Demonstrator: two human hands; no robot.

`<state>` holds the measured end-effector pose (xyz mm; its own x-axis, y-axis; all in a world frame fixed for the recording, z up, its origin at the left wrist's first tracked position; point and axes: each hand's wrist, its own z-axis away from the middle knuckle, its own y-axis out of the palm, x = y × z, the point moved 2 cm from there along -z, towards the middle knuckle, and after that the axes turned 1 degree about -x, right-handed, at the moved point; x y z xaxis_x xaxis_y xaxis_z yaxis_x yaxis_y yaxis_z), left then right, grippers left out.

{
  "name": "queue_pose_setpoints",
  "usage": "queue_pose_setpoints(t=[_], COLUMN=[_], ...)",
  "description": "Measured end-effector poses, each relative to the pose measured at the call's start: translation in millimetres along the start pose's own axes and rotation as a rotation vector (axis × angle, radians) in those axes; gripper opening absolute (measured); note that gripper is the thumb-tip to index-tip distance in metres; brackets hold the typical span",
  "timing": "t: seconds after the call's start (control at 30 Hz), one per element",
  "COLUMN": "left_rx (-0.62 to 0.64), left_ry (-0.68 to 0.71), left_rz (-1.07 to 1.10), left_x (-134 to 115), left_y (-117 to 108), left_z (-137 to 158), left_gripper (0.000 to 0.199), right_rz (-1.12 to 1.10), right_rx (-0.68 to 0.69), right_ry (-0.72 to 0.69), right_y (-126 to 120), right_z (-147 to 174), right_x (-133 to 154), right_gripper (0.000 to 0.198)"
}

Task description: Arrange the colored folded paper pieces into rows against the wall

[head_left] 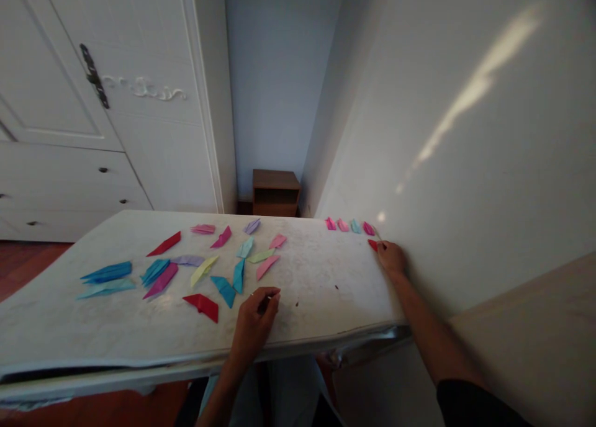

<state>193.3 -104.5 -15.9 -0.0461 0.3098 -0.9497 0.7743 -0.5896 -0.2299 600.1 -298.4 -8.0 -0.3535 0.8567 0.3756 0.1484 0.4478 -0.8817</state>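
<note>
At the right end of the table, against the wall, my right hand [392, 256] pinches a small red folded paper piece [373, 245]. Just behind it stands a short row of folded papers, among them a magenta one [368, 228], a light blue one [355, 226] and a pink one [343, 225]. My left hand [257, 315] hovers by the table's front edge, its fingers curled together with nothing visible in them. To its left lie a red folded paper [203, 305] and a blue folded paper [224, 290].
Several more folded papers in blue, purple, yellow, green and pink are scattered over the left half of the white table [307, 328]. A white wall [447, 185] borders the right side. Behind are a white wardrobe [162, 141] and a small brown cabinet [276, 180].
</note>
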Motion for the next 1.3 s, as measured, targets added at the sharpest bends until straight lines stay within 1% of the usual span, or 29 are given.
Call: queue_pose_setpoints(t=[0.13,0.27,0.53,0.73,0.87,0.93,1.03,1.1,1.2,1.3], left_rx=[0.006,0.008,-0.002,0.013,0.009,0.007,0.01,0.017,0.027,0.023], left_ry=[-0.013,-0.018,-0.043,-0.035,-0.042,-0.042,-0.036,-0.039,-0.041,-0.032], left_rz=[-0.026,-0.03,-0.05,-0.061,-0.048,-0.032,-0.013,-0.01,-0.002,-0.004], left_x=[1,1,-1,-2,-3,-4,-5,-5,-3,-1], left_y=[-1,-1,-2,-2,-1,-1,-1,-1,-1,-1], left_z=[-1,-1,0,0,0,-1,-1,-2,-2,-3], left_gripper=[0.03,0.031,0.032,0.031,0.031,0.031,0.031,0.031,0.03,0.029], right_rz=[0.138,0.201,0.2,0.212,0.233,0.239,0.234,0.225,0.213,0.206], right_rx=[-0.013,0.005,0.011,0.067,0.075,0.085,0.104,0.125,0.169,0.202], right_ry=[0.037,0.005,-0.031,-0.029,-0.007,-0.026,-0.12,-0.209,-0.345,-0.399], right_y=[1,2,3,-1,-4,-4,0,6,17,30], right_z=[-2,2,14,18,18,22,34,45,58,60], right_x=[9,14,18,23,26,31,45,61,94,133], right_gripper=[0.041,0.039,0.049,0.039,0.041,0.042,0.04,0.038,0.04,0.043])
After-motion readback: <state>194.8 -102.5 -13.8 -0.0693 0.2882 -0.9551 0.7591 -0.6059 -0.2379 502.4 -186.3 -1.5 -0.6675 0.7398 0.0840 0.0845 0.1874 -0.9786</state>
